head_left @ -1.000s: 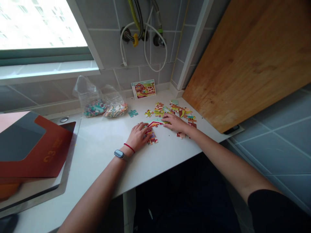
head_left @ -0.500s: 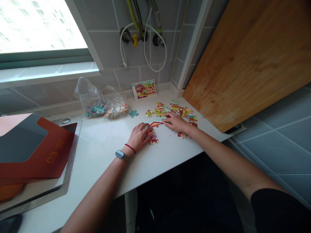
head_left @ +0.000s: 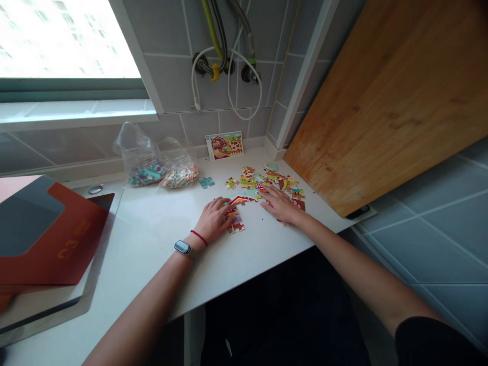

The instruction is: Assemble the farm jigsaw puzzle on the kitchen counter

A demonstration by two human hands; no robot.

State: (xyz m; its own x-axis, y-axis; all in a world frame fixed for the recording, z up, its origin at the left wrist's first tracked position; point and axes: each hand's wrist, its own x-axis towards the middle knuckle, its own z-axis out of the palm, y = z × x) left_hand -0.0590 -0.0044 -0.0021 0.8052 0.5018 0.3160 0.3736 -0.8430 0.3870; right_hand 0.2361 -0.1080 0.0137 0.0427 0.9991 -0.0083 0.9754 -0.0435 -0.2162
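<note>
My left hand (head_left: 214, 221) rests on the left edge of a joined jigsaw section (head_left: 237, 222), fingers apart and bent over it; some of the section is hidden underneath. Along its top runs a red-and-white roof strip (head_left: 239, 199) with pale green above. My right hand (head_left: 281, 207) lies spread over the loose puzzle pieces (head_left: 280, 178), its fingertips by a small red piece with white lines (head_left: 260, 186). Whether a fingertip presses that piece I cannot tell. Behind them, a picture card of a red barn (head_left: 224, 146) leans against the wall.
Two clear plastic bags (head_left: 143, 162) of puzzle pieces stand left of the card, with a lone teal piece (head_left: 207, 182) beside them. A red-brown box (head_left: 57, 229) sits at the left. At the right leans a large wooden board (head_left: 381, 101); hoses (head_left: 221, 51) hang above.
My right hand has drawn back to the right from the roof strip, uncovering its right end and the red piece with white lines. My left hand stays on the joined section. The view has shifted slightly.
</note>
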